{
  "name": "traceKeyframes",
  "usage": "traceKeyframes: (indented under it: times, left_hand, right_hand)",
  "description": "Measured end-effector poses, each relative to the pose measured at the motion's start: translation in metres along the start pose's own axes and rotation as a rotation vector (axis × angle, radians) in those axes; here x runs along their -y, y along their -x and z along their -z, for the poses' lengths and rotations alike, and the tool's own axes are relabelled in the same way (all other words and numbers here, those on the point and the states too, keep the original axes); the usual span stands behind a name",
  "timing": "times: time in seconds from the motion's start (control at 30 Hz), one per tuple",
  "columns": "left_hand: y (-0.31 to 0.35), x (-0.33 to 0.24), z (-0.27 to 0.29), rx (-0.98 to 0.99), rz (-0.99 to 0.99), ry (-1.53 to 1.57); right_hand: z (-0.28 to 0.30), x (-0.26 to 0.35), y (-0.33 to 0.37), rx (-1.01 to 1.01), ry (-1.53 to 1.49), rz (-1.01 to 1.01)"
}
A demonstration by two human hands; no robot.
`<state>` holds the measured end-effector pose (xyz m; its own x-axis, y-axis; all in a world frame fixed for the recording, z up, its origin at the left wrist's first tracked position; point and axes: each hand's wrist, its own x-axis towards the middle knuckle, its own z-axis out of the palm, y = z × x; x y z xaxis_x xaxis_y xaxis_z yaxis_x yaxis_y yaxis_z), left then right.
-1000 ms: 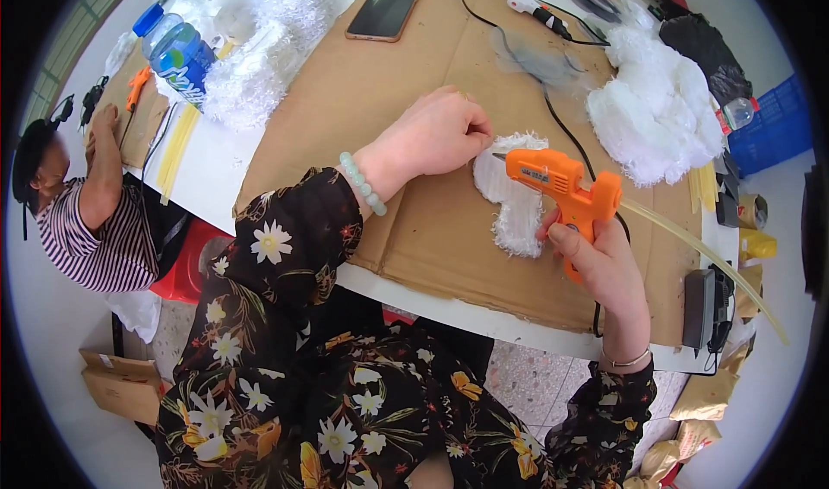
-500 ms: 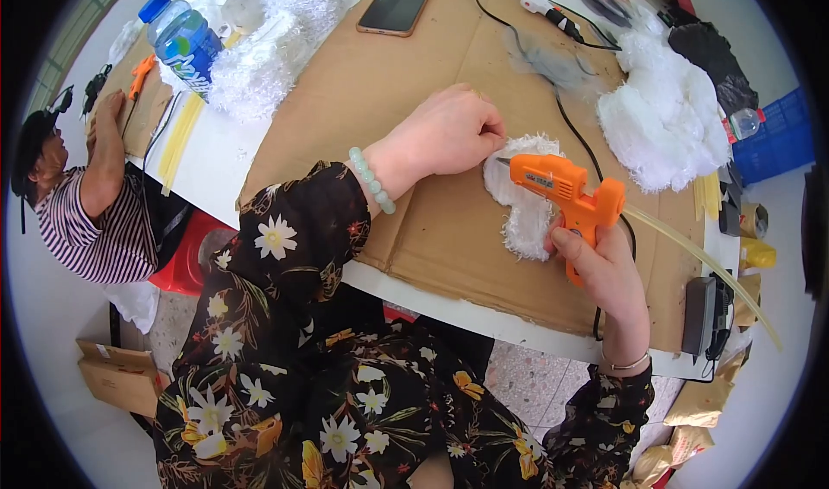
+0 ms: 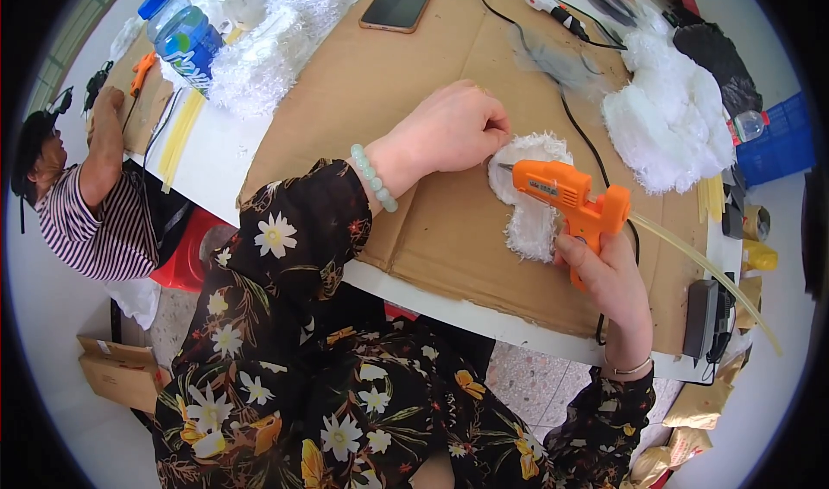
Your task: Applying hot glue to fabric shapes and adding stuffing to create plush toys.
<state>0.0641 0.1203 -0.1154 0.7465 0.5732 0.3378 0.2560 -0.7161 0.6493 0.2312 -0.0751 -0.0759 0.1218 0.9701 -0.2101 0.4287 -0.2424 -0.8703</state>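
Observation:
An orange glue gun (image 3: 561, 188) is gripped in my right hand (image 3: 611, 273), with a long clear glue stick (image 3: 708, 260) trailing from its back end. Its nozzle points left over a small white fluffy fabric piece (image 3: 528, 230) that lies on brown cardboard (image 3: 432, 238). The gun hides part of this piece. At the piece's upper left edge, my left hand (image 3: 458, 126) is closed, thumb and fingers pinched together where they meet the fabric. Exactly how the fingertips hold it is partly hidden.
A phone (image 3: 400, 2) and a white-and-black tool (image 3: 557, 12) lie farther back; a black cable (image 3: 580, 126) crosses the cardboard. White fluffy material (image 3: 665, 126) is heaped at right. On the left stand a blue-labelled bottle (image 3: 186, 40) and a seated person (image 3: 95, 204). A black adapter (image 3: 701, 316) sits at the right edge.
Almost nothing differs. The glue gun and my right hand sit very slightly farther right and lower, along with a small shift of the whole view. Both hands keep their grip.

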Motion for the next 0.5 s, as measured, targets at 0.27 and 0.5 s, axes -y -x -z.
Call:
traceKeyframes:
  times: [0.27, 0.5]
  left_hand:
    - [0.0023, -0.0012, 0.0059, -0.026, 0.016, 0.01]
    - [0.0022, -0.002, 0.0066, -0.022, 0.041, 0.044]
  right_hand:
    - [-0.0005, -0.0001, 0.003, 0.006, 0.026, 0.005]
    - [0.0012, 0.0029, 0.0069, 0.015, 0.034, -0.037]
